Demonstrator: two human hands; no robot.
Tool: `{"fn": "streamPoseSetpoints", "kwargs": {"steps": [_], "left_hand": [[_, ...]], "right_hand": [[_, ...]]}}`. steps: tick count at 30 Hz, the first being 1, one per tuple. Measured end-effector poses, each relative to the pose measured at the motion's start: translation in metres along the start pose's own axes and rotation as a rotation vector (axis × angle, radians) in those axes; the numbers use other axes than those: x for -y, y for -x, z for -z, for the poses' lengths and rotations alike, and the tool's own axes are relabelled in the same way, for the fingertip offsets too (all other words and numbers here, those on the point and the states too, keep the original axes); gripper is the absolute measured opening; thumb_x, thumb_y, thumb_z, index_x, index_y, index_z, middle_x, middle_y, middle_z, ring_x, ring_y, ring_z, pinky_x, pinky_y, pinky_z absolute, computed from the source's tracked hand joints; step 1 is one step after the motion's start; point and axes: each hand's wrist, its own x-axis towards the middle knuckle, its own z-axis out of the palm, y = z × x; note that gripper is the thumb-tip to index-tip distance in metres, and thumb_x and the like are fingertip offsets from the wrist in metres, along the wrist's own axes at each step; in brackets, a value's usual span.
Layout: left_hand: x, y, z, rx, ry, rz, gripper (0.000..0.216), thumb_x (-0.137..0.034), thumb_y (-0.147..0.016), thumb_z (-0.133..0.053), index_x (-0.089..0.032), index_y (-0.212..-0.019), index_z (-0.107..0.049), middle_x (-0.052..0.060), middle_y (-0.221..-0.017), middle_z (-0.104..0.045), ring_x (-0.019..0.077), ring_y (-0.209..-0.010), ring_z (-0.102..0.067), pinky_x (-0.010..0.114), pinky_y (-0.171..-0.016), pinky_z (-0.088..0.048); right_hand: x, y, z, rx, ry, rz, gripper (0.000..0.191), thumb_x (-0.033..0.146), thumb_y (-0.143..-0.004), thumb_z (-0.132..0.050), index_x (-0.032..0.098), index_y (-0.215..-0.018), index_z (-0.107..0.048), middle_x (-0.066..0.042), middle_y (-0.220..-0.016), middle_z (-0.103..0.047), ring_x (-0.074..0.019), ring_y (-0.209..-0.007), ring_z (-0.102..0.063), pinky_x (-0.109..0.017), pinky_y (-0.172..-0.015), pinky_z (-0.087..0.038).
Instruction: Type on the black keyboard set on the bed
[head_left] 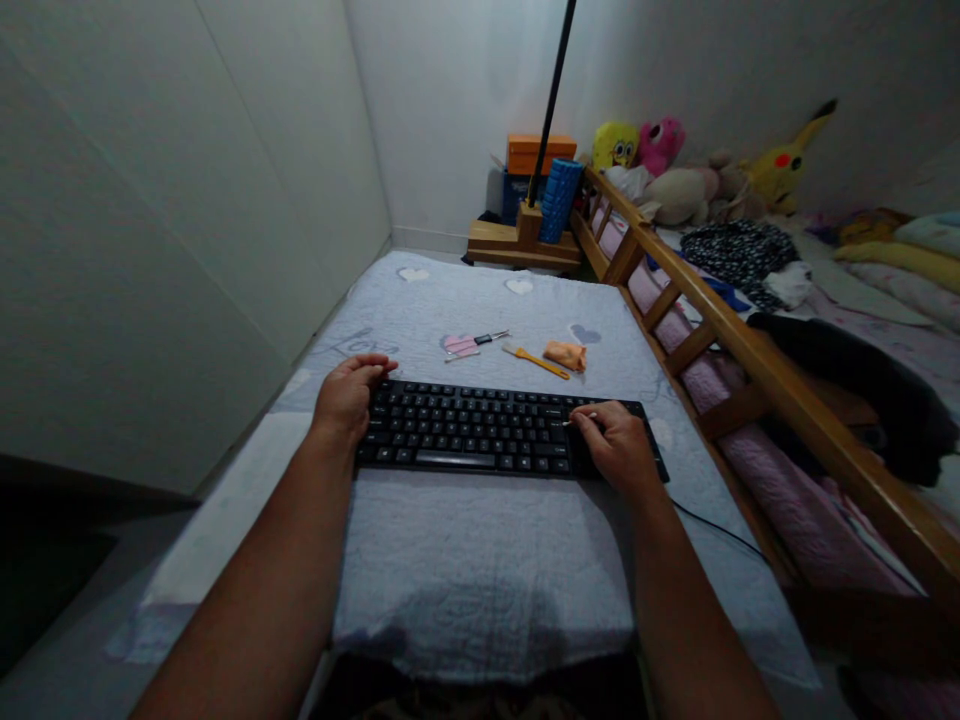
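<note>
A black keyboard (pixel 487 428) lies across a pale quilted mat (pixel 480 560). My left hand (pixel 347 396) rests curled over the keyboard's left end, gripping its edge. On the right part of the keys sits my right hand (pixel 619 443), fingers pinched round a thin white stick (pixel 580 419) whose tip points left over the keys. Beyond the keyboard lie a small black-handled tool (pixel 489 338), a pink piece (pixel 459 346), an orange-handled brush (pixel 535 360) and an orange cloth (pixel 565 354).
A wooden bed rail (pixel 720 320) runs along the right, with bedding and plush toys (pixel 675 170) behind it. A white wall (pixel 150 250) closes the left. At the back stand a wooden base with a black pole (pixel 551 100), a blue roller (pixel 560 198) and boxes (pixel 536 152). The keyboard's cable (pixel 712 525) trails right.
</note>
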Motion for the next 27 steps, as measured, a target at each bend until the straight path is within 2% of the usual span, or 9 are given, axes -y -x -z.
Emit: {"fn": "streamPoseSetpoints", "kwargs": {"steps": [9, 19, 27], "left_hand": [[0.0026, -0.0014, 0.0009, 0.005, 0.001, -0.025, 0.015, -0.012, -0.058, -0.059, -0.015, -0.072, -0.061, 0.003, -0.072, -0.067, 0.0134, -0.071, -0.06, 0.024, -0.068, -0.045], [0.0022, -0.0005, -0.0002, -0.004, -0.008, -0.022, 0.014, -0.013, -0.058, -0.059, -0.016, -0.071, -0.061, 0.004, -0.072, -0.067, 0.0137, -0.07, -0.06, 0.025, -0.068, -0.046], [0.0029, -0.0019, 0.0008, 0.0, -0.022, -0.036, 0.014, -0.013, -0.058, -0.058, -0.016, -0.071, -0.061, 0.003, -0.072, -0.067, 0.0142, -0.07, -0.06, 0.026, -0.068, -0.046]], "right_hand": [[-0.0028, 0.0014, 0.0015, 0.071, -0.091, -0.013, 0.023, 0.026, -0.083, -0.048, 0.02, -0.07, -0.066, -0.005, -0.078, -0.068, -0.0201, -0.08, -0.061, -0.033, -0.076, -0.043], [-0.0037, -0.0015, -0.0031, -0.028, -0.058, -0.01, 0.022, 0.028, -0.084, -0.049, 0.02, -0.077, -0.068, -0.006, -0.085, -0.07, -0.0211, -0.086, -0.061, -0.034, -0.08, -0.044], [-0.0045, -0.001, -0.0016, -0.012, -0.059, -0.018, 0.022, 0.026, -0.083, -0.049, 0.02, -0.074, -0.068, -0.006, -0.081, -0.069, -0.021, -0.083, -0.061, -0.034, -0.078, -0.044]]}}
